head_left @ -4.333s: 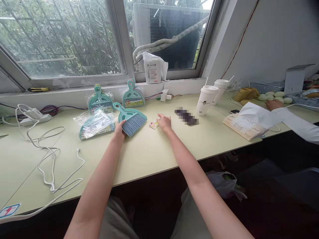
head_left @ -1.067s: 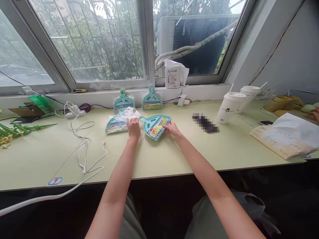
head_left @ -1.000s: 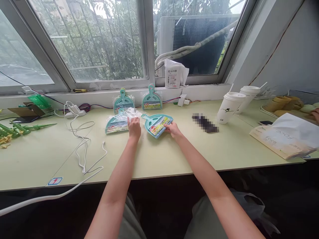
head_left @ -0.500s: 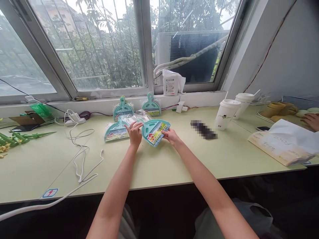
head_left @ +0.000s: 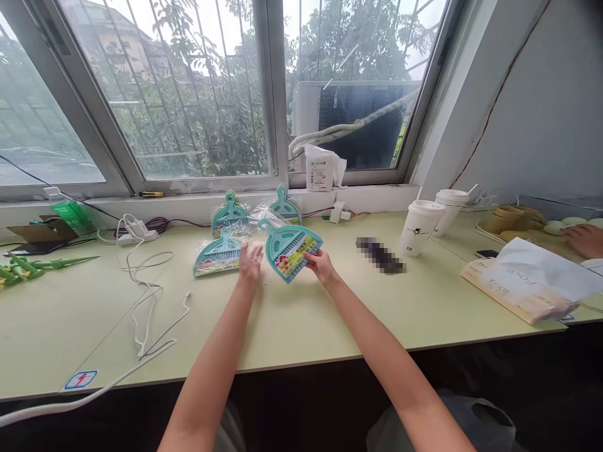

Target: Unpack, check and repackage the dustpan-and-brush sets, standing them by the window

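Right hand (head_left: 319,264): fingers pinched on the lower edge of the teal mini dustpan set (head_left: 289,249), held tilted just above the surface (head_left: 330,314).
Left hand (head_left: 249,262): fingers spread, beside the dustpan.
Bagged set (head_left: 217,257): laid flat, left.

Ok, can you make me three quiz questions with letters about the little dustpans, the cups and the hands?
1. Where do the two white cups stand?
A. right of the hands
B. on the windowsill
C. beside the white cable

2. What colour is the dustpan set being held?
A. red
B. teal
C. black

3. What is the left hand doing?
A. squeezing a cup
B. open, beside the dustpan set
C. pulling the cable

Answers:
1. A, the cups stand on the table to the right.
2. B, its plastic is teal.
3. B, its fingers are spread, while the right hand pinches the set's lower edge.
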`<state>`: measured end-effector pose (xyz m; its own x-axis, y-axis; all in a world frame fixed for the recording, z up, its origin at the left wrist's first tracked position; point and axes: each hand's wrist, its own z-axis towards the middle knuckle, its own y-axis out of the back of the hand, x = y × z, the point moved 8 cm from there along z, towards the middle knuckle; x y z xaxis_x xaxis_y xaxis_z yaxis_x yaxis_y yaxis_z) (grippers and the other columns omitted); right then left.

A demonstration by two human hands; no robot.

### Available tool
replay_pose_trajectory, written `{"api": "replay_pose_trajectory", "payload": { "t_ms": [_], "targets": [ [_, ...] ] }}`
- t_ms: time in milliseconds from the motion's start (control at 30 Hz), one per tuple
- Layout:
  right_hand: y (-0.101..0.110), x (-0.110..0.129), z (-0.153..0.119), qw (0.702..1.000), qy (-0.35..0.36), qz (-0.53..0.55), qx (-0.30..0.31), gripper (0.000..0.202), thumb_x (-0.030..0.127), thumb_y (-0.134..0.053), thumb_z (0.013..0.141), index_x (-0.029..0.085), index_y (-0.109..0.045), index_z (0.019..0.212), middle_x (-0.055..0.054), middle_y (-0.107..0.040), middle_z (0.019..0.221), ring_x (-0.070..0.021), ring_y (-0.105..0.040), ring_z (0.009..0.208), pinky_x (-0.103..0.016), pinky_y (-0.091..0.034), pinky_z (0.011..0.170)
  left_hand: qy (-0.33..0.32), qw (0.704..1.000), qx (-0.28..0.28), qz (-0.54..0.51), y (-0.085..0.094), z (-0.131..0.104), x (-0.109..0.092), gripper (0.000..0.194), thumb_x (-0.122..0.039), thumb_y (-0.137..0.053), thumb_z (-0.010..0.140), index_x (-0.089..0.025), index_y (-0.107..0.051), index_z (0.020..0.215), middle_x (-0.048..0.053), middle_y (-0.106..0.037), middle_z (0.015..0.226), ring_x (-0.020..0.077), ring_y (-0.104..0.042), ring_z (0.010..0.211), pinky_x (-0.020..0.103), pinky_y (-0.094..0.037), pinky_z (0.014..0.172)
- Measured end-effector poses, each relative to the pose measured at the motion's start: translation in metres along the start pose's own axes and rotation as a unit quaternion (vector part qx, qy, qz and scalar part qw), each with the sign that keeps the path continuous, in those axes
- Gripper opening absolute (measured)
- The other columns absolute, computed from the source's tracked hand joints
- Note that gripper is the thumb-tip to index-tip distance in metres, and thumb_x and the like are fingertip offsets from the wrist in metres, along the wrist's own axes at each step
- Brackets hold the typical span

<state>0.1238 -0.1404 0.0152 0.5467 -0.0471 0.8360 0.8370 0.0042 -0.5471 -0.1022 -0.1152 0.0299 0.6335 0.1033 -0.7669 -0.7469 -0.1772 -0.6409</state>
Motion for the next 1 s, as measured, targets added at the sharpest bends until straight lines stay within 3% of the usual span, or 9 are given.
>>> {"api": "replay_pose_trajectory", "payload": {
  "t_ms": [67,200,300,400,533,667,767,867,1000],
  "targets": [
    [-0.003,0.001,0.000,1.000,0.005,-0.004,0.025,0.030,0.019,-0.079,0.062,0.013,-0.065,0.087,-0.009,-0.070,0.098,-0.0217,-0.068,0.085,-0.037,-0.058,0.081,0.026,0.996,0.078,-0.030,-0.012,-0.001,0.001,0.051,-0.033,-0.050,0.088,-0.021,-0.038,0.136,0.012,-0.054,0.127,0.0182,-0.061,0.105,0.027,-0.050,0.085],
    [-0.010,0.002,-0.001,0.999,0.013,-0.008,0.050,0.033,0.023,-0.083,0.059,0.012,-0.066,0.085,-0.009,-0.071,0.095,-0.0222,-0.068,0.084,-0.038,-0.058,0.079,0.010,0.984,0.173,0.037,-0.031,-0.012,-0.003,0.061,-0.032,-0.060,0.083,-0.028,-0.039,0.140,0.005,-0.062,0.117,0.0127,-0.063,0.078,0.022,-0.050,0.063],
    [-0.008,0.004,-0.002,0.999,0.026,0.001,0.026,0.033,0.023,-0.083,0.059,0.012,-0.065,0.085,-0.009,-0.070,0.096,-0.0221,-0.068,0.086,-0.038,-0.058,0.081,0.019,0.974,0.209,0.088,-0.040,-0.021,0.005,0.076,-0.031,-0.066,0.079,-0.038,-0.029,0.145,0.000,-0.061,0.118,0.0100,-0.062,0.075,0.020,-0.050,0.062],
    [-0.001,0.009,-0.002,0.999,0.050,-0.002,-0.015,0.032,0.022,-0.079,0.064,0.013,-0.061,0.090,-0.009,-0.069,0.100,-0.0200,-0.067,0.089,-0.035,-0.058,0.082,0.061,0.960,0.244,0.124,-0.046,-0.028,0.023,0.081,-0.035,-0.068,0.079,-0.035,-0.024,0.147,0.003,-0.062,0.118,0.0135,-0.064,0.083,0.023,-0.051,0.066],
    [0.004,0.016,-0.004,0.995,0.082,-0.029,-0.057,0.041,0.016,-0.073,0.071,0.019,-0.049,0.103,-0.003,-0.068,0.094,-0.0159,-0.067,0.086,-0.033,-0.059,0.080,0.088,0.953,0.253,0.138,-0.047,-0.027,0.040,0.069,-0.037,-0.070,0.077,-0.026,-0.038,0.138,0.007,-0.064,0.115,0.0166,-0.064,0.090,0.024,-0.051,0.069],
    [0.004,0.017,-0.007,0.992,0.079,-0.036,-0.089,0.051,0.010,-0.069,0.075,0.023,-0.036,0.111,0.001,-0.067,0.091,-0.0145,-0.068,0.084,-0.034,-0.060,0.076,0.079,0.957,0.247,0.128,-0.046,-0.024,0.040,0.052,-0.034,-0.071,0.075,-0.021,-0.053,0.122,0.006,-0.065,0.112,0.0157,-0.064,0.091,0.023,-0.051,0.071],
    [0.008,0.011,-0.007,0.992,0.028,-0.033,-0.117,0.042,0.007,-0.067,0.076,0.021,-0.040,0.106,-0.001,-0.068,0.092,-0.0151,-0.068,0.078,-0.033,-0.060,0.072,0.066,0.956,0.250,0.141,-0.046,-0.025,0.037,0.049,-0.034,-0.071,0.074,-0.021,-0.056,0.119,0.006,-0.065,0.110,0.0164,-0.064,0.091,0.024,-0.051,0.073],
    [0.006,0.005,-0.006,0.996,-0.019,-0.008,-0.086,0.027,0.007,-0.065,0.077,0.016,-0.051,0.098,-0.004,-0.069,0.093,-0.0147,-0.068,0.077,-0.031,-0.059,0.076,0.062,0.949,0.264,0.158,-0.048,-0.028,0.035,0.050,-0.036,-0.071,0.075,-0.021,-0.056,0.120,0.006,-0.065,0.111,0.0165,-0.064,0.090,0.024,-0.051,0.072],
    [0.001,0.006,-0.006,0.998,-0.029,0.020,-0.049,0.018,0.008,-0.067,0.076,0.014,-0.059,0.092,-0.006,-0.070,0.094,-0.0149,-0.068,0.080,-0.031,-0.057,0.081,0.083,0.948,0.256,0.168,-0.046,-0.030,0.037,0.046,-0.040,-0.068,0.078,-0.018,-0.058,0.117,0.008,-0.066,0.110,0.0172,-0.065,0.089,0.025,-0.052,0.070]
  ]
}}
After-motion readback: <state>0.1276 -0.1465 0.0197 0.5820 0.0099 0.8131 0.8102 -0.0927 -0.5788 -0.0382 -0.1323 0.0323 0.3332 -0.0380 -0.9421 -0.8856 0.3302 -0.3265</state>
